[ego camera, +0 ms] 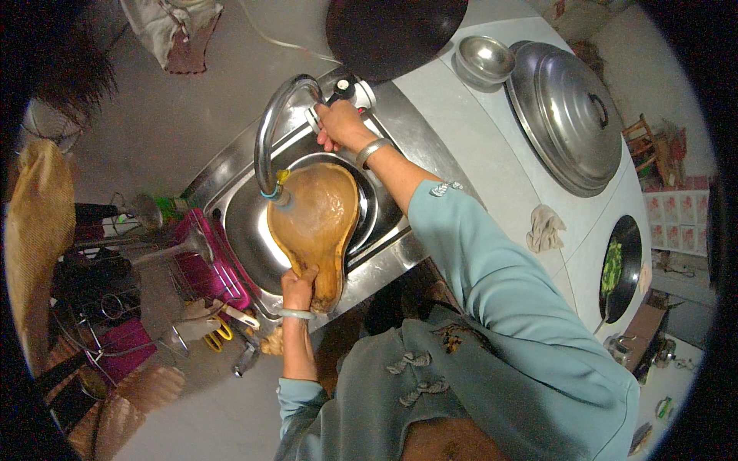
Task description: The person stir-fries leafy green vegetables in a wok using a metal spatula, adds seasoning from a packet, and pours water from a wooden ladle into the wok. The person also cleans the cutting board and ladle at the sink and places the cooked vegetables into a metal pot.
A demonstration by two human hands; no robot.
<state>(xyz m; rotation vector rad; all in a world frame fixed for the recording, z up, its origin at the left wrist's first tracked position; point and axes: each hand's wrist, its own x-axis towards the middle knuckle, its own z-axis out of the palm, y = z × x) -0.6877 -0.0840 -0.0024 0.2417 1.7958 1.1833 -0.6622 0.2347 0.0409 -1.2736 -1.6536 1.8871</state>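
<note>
My left hand (298, 288) grips the neck of a halved-gourd ladle (316, 213). Its wide bowl is over the stainless steel sink (245, 230), hollow side up, with a wet shine inside. Right above the bowl ends the curved chrome spout of a faucet (263, 138), with a blue band and a yellow tie near its tip. At the faucet's base, my right hand (341, 125) is closed around the handle, which the fingers mostly hide. Beneath the ladle, a round metal basin (369, 201) shows partly in the sink.
A magenta dish rack (210, 259) with utensils borders the sink on the left. On the tiled counter are metal bowls (485, 60), a large domed lid (571, 115), a crumpled cloth (545, 229) and a wok (631, 271) holding chopped greens. A dark round pan (398, 34) stands behind.
</note>
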